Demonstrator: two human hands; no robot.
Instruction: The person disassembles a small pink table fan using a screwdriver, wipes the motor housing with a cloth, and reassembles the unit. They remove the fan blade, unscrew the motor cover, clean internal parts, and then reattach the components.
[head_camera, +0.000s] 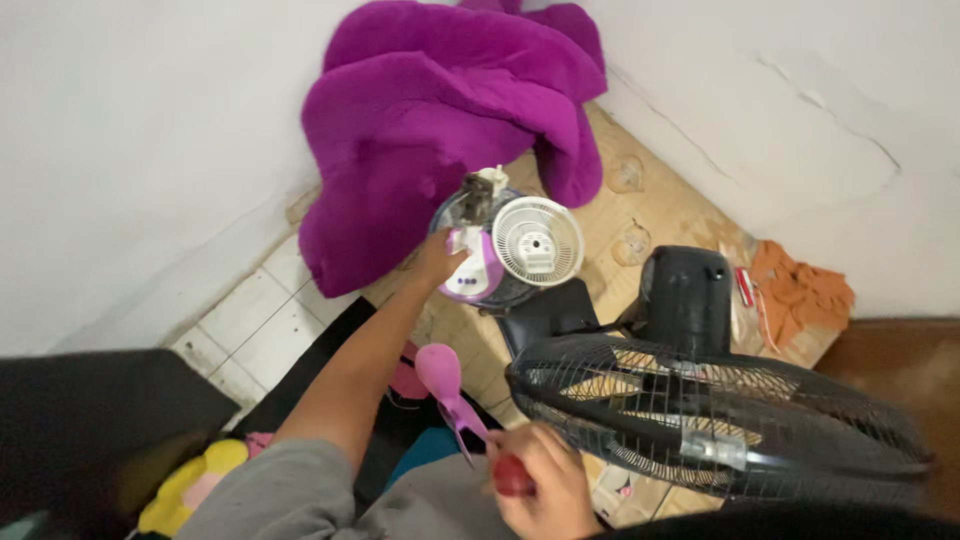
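My left hand (436, 258) reaches forward and grips the purple and white body of a small fan (475, 265) that stands on the floor, with its white round grille (538, 241) facing right and a bare motor part (478, 192) on top. My right hand (538, 482) is close to me at the bottom. It is closed on a red handle (513, 477), likely a screwdriver, and also holds a pink fan blade piece (443, 377) that sticks up to the left.
A large black fan (720, 410) with a wire cage lies at the right, close to my right hand. A purple plush blanket (440, 110) is heaped in the corner against white walls. An orange cloth (800, 290) lies at the right. The floor is wood board and white tile.
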